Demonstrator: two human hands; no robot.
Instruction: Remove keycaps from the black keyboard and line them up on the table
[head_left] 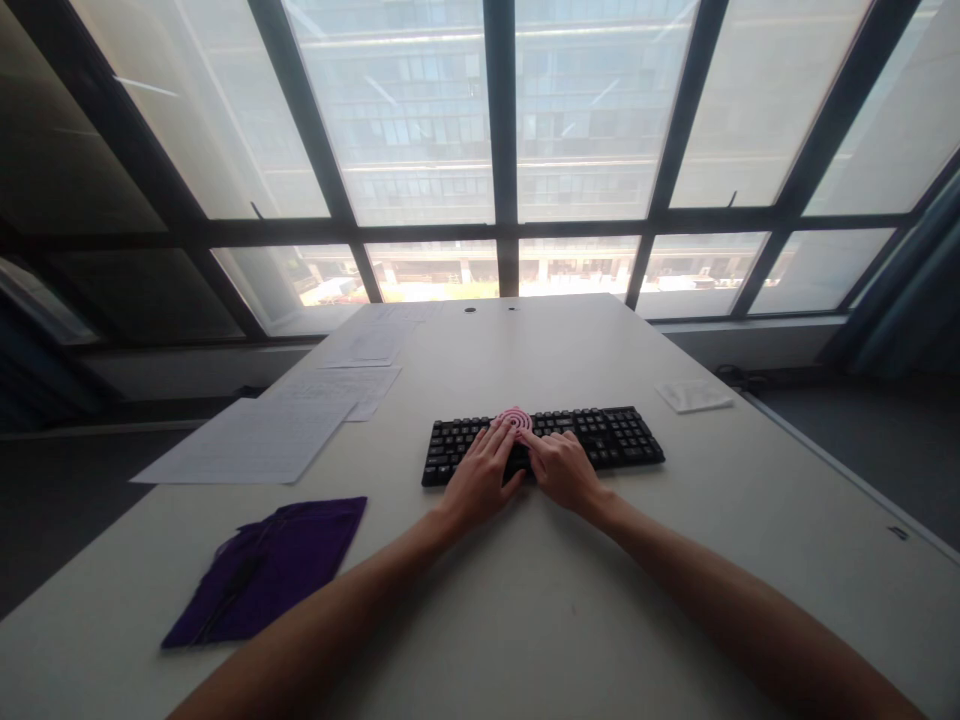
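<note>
A black keyboard (622, 437) lies on the white table, and a round pink object with ring-shaped grooves (514, 418) rests on its upper middle keys. My left hand (484, 470) lies over the keyboard's left-middle part, fingers stretched out and their tips on the pink object. From the right, my right hand (564, 468) reaches in with its index finger pointing at the pink object's lower right edge; its other fingers are curled over the keys. Nothing shows inside the curled fingers. My left hand hides part of the keys and the pink object's lower edge.
On the white table (637, 610), a purple cloth pouch (300, 560) lies at the near left. Paper sheets (247, 440) spread along the left edge. A small clear packet (694, 395) sits at the right. Windows stand behind.
</note>
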